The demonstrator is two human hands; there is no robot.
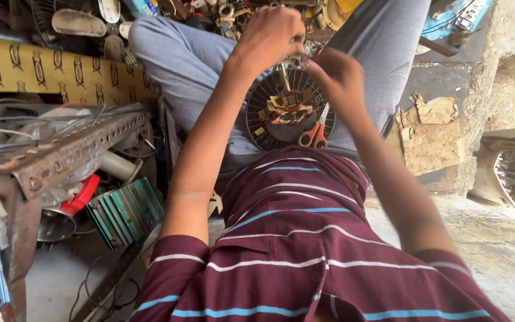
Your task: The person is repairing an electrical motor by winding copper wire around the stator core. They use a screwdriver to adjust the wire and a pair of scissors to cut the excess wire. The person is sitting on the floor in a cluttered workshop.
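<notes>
Hidden: the fingertips of both hands are blurred and partly behind each other, so what they pinch is hard to make out; the clutter beyond the knees is cut off at the top edge.
Stator: a round, dark motor stator [287, 110] with radial slots, copper windings and yellowish insulating paper at its centre, lying on the person's lap between the grey-trousered thighs.
Scissors: orange-handled scissors [315, 134] rest on the stator's near right side, blades pointing away.
Left hand: the left hand [269, 37] is over the stator's far rim, fingers curled in a near-closed grip; whether it holds anything I cannot tell.
Right hand: the right hand [339, 76] is at the stator's upper right rim, fingers bent inward, contents unclear.
Surroundings: a rusty perforated angle bar [70, 152] and a green finned part [125, 211] lie on the floor at the left.
</notes>
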